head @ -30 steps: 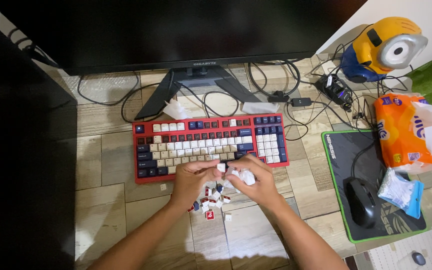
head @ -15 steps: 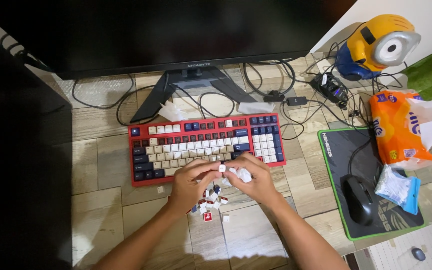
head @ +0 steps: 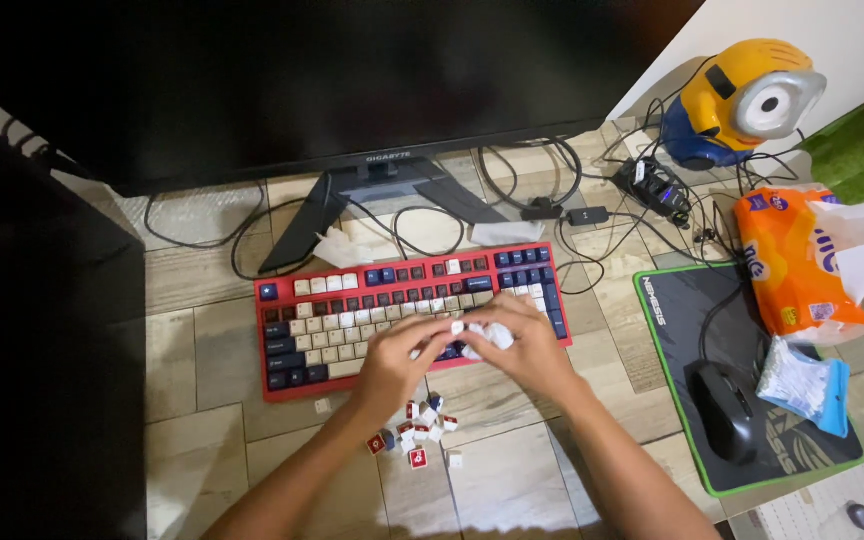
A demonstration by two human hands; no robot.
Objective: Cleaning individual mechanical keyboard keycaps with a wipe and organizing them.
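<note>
Left hand [head: 392, 362] fingers pinch a small white square keycap [head: 458, 327] over the red mechanical keyboard's [head: 282, 385] lower rows; right hand [head: 524, 345] fingers clench a crumpled white tissue [head: 493, 335] against it. Judged step: wiping one cap; next calls for a steady pinch and full rub of its faces; loose red and white keycaps [head: 416, 430] lie on the wood-pattern surface [head: 202, 340] below.

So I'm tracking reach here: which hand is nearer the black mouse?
Right. The right hand is over the keyboard, on the side toward the mouse; the left hand sits farther away, beyond it.

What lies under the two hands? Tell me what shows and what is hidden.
Under the left hand and right hand lies the red keyboard. The hands cover its lower middle keys. A white keycap and crumpled white tissue show between the fingers.
</note>
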